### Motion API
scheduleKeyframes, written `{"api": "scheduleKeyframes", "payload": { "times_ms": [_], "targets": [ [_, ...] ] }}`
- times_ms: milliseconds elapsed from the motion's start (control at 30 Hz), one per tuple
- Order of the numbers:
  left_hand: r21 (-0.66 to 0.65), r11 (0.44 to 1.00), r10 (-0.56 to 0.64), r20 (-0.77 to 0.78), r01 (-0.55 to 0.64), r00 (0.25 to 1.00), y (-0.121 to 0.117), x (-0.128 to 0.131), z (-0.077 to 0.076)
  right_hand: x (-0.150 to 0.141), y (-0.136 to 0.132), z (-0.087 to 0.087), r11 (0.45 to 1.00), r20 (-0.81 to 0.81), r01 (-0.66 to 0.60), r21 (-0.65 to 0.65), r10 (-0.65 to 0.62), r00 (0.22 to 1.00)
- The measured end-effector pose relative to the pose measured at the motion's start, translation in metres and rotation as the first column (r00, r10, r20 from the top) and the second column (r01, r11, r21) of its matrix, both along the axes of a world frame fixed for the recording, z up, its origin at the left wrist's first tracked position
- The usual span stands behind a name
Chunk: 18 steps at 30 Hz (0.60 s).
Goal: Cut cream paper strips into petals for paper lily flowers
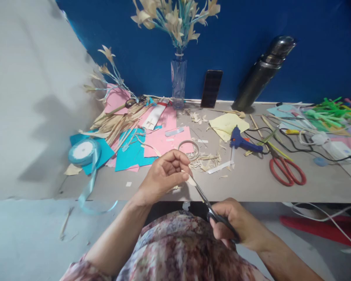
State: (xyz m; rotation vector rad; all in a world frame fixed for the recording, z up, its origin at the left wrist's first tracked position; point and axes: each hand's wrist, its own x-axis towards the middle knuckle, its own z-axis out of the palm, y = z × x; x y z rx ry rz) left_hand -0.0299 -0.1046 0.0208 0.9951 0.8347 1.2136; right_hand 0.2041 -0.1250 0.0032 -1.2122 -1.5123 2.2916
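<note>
My left hand (168,173) pinches a small cream piece of dried husk (191,181) between thumb and fingers, just over the table's front edge. Closed around the handles of black scissors (204,200) is my right hand (236,222). The scissor blades point up and left, and their tips meet the husk piece beside my left fingertips. Whether the blades are parted is hard to make out. Beyond my left hand lie a roll of tape (197,151) and pale husk scraps (209,160).
A blue glue gun (245,142) and red-handled scissors (288,171) lie to the right. At left sit a ribbon spool (74,153) and dried husk strips (119,119). Behind stand a vase (179,78) of husk flowers, a phone (211,89) and a leaning flask (260,78).
</note>
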Motion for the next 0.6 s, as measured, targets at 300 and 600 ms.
{"api": "scheduleKeyframes", "payload": {
  "times_ms": [300, 600],
  "targets": [
    [-0.072, 0.992, 0.112, 0.066, -0.108, 0.991, -0.007, 0.01, -0.006, -0.002, -0.001, -0.004, 1.0, -0.08, 0.003, 0.027, 0.0, 0.997],
    [-0.277, 0.925, 0.313, 0.174, -0.259, 0.934, -0.008, 0.04, -0.005, -0.032, 0.014, 0.007, 0.758, -0.205, 0.567, 0.321, -0.529, 0.824]
  ]
}}
